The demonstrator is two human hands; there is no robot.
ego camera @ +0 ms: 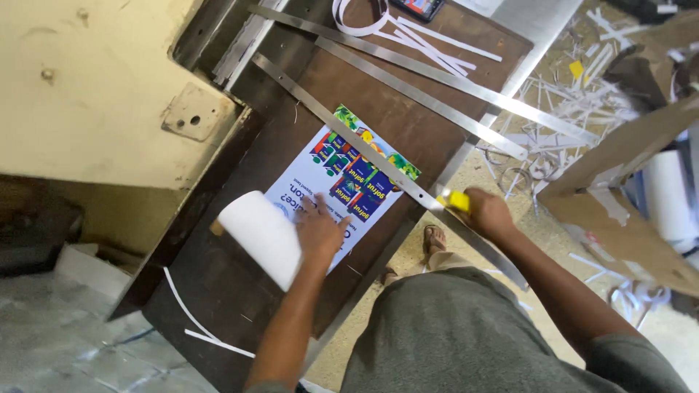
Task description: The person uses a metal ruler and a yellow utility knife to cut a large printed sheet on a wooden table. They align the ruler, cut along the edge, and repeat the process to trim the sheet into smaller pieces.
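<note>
A printed poster (pixel 342 182) with colourful carton pictures lies on a dark wooden table (pixel 218 284); its near end is curled into a white roll (pixel 262 236). My left hand (pixel 320 231) presses flat on the poster beside the roll. A long metal ruler (pixel 342 138) lies diagonally across the poster. My right hand (pixel 486 212) grips a yellow utility knife (pixel 455 199) at the ruler's edge, near the table's right side.
Two more metal rulers (pixel 437 76) lie further up the table with white paper strips (pixel 429 40). Paper offcuts (pixel 575 102) litter the floor at right. A wooden board (pixel 626 182) and a white roll (pixel 666 196) stand at right. White strips (pixel 196 327) lie near the table's front.
</note>
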